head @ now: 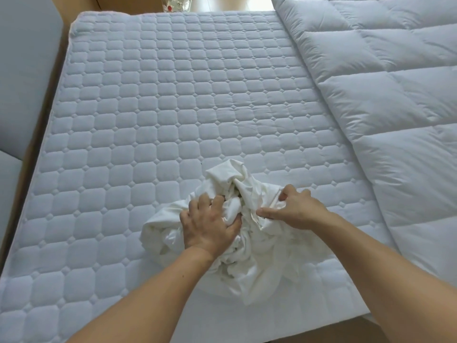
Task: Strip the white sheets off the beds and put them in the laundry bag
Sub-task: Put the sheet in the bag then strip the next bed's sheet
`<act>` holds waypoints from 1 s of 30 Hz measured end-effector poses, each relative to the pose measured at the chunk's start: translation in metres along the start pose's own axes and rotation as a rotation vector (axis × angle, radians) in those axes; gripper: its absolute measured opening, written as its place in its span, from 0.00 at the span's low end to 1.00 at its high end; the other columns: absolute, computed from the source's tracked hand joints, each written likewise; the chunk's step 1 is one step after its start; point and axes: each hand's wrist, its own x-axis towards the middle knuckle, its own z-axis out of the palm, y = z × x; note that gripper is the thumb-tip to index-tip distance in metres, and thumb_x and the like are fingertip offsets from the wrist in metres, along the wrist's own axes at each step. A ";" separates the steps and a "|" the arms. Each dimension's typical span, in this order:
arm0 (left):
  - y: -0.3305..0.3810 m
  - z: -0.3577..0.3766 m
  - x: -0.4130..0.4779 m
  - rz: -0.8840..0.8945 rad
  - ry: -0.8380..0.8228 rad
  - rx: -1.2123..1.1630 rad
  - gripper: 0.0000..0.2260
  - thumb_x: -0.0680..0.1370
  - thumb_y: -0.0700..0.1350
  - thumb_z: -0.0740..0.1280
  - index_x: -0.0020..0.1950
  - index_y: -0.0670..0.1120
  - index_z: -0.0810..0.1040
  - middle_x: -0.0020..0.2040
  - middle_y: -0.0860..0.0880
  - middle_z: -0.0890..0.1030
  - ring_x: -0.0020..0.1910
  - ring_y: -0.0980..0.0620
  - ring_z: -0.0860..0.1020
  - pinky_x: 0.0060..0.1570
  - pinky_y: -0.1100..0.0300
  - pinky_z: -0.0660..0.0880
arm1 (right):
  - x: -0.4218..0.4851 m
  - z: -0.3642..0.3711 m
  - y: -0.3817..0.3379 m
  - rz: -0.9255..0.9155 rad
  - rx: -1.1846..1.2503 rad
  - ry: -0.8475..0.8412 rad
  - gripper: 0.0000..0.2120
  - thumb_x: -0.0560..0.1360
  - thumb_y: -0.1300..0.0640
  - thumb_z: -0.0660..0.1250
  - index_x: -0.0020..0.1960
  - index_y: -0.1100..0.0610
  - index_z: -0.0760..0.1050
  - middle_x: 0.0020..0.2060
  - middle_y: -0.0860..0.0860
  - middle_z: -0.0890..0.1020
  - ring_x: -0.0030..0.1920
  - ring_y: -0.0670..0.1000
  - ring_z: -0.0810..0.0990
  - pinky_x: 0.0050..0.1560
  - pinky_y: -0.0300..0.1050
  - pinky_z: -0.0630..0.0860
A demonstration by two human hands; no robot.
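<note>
Since the sheet (pixel 257 263) lies bunched in a loose heap on the bed, near the edge closest to us, we judge the step in hand to be gathering it into one bundle fit to carry. Our left hand (pixel 210 224) sits on the heap's left side, its fingers (pixel 205 201) curled down into the folds and clamped on a wad of cloth. Our right hand (pixel 296 211) works the right side, thumb and fingers pinched on a raised fold.

To do this well, we should draw the loose parts inward. A tail of cloth spreads toward us between our forearms and a peak stands up at the far side, and both want tucking into the middle before any lift (a trailing corner is what gets trodden on). The grip should go deep, through several layers, or the heap will likely unroll as it rises. The cloth looks soft and will slump, so scooping from beneath seems safer than lifting by pinches alone.

The quilted pad (pixel 173 95) shows on every side of the heap, which suggests the sheet is wholly off this bed. The duvet (pixel 383 95) lies along the right, near the heap but apart from it, and we should not snag it. The bag is not in view.
</note>
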 end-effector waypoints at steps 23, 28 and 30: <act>-0.003 -0.049 -0.007 -0.007 -0.167 -0.591 0.53 0.57 0.78 0.63 0.73 0.73 0.34 0.79 0.52 0.44 0.78 0.50 0.47 0.74 0.48 0.53 | -0.093 0.193 -0.046 -0.470 -0.054 0.468 0.55 0.50 0.49 0.83 0.70 0.64 0.65 0.59 0.64 0.70 0.57 0.64 0.75 0.46 0.49 0.83; 0.007 -0.035 0.011 -0.064 -0.296 -0.300 0.45 0.64 0.76 0.66 0.76 0.71 0.48 0.80 0.50 0.46 0.78 0.43 0.42 0.75 0.42 0.52 | -0.117 0.191 -0.043 -0.478 0.007 0.212 0.56 0.61 0.42 0.72 0.80 0.61 0.50 0.69 0.65 0.68 0.65 0.62 0.77 0.61 0.43 0.75; -0.006 -0.031 0.006 -0.045 -0.199 -0.270 0.34 0.70 0.71 0.65 0.74 0.69 0.60 0.79 0.51 0.53 0.76 0.44 0.51 0.71 0.45 0.61 | -0.125 0.168 -0.036 -0.518 0.058 0.102 0.46 0.73 0.34 0.57 0.81 0.56 0.44 0.78 0.59 0.55 0.77 0.56 0.62 0.73 0.41 0.59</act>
